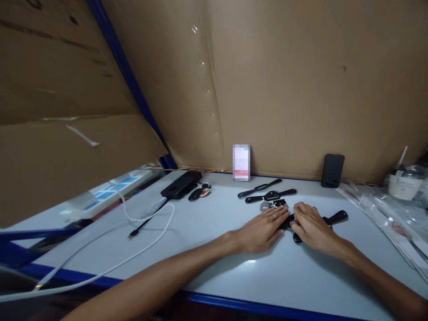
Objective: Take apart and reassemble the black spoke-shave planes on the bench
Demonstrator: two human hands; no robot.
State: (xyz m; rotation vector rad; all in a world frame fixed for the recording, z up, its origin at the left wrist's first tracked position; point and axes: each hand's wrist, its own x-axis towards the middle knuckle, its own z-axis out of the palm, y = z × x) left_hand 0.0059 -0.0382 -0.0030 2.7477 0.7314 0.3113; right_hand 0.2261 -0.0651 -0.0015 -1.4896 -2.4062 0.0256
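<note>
Under both hands lies a black two-handled spokeshave point(337, 217) on the table, its middle hidden. My left hand point(264, 228) holds its left part, fingers stretched together over the top. Curled in a pinch, my right hand point(310, 226) is over the tool's middle; what its fingertips grip is hidden. A rounded black end point(297, 238) pokes out below the right hand; I cannot tell which piece it belongs to. Just behind the left fingers are grey metal blades point(265, 206) and a small black plate point(278, 203). Farther back sit another spokeshave point(271, 196) and a slimmer black handled body point(260, 188).
A lit phone point(241, 162) and a dark phone point(332, 170) lean against the cardboard wall point(284, 89). To the left are a black power bank point(181, 185), a key fob point(195, 193) and white cables point(147, 245). Plastic bags point(391, 223) and a white cup point(404, 185) occupy the right.
</note>
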